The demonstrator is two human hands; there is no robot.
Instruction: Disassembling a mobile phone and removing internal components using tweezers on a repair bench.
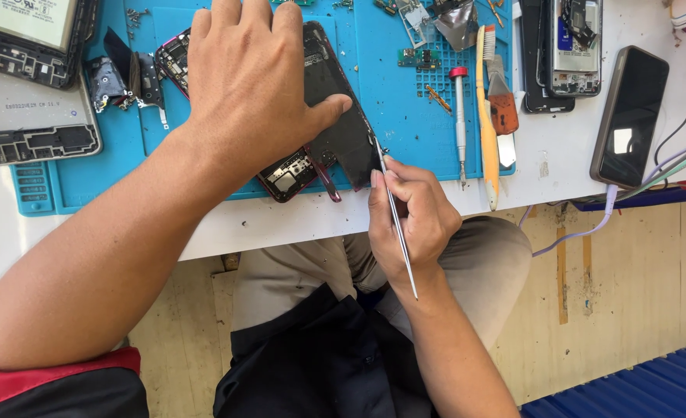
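While the left hand [246,85] presses flat on an opened red-edged phone [296,116], the right hand [413,220] pinches thin metal tweezers [396,220] at the phone's lower edge.

Phone and hands sit on a blue rubber mat [405,116] near the table's front edge. Just right of the tweezer grip lie a slim red-capped screwdriver [459,124], a yellow-handled brush [488,131] and a flat scraper [504,116]. Farther right rests a dark glossy phone [629,116]; left of the pressing palm lie bare phone frames [33,116].
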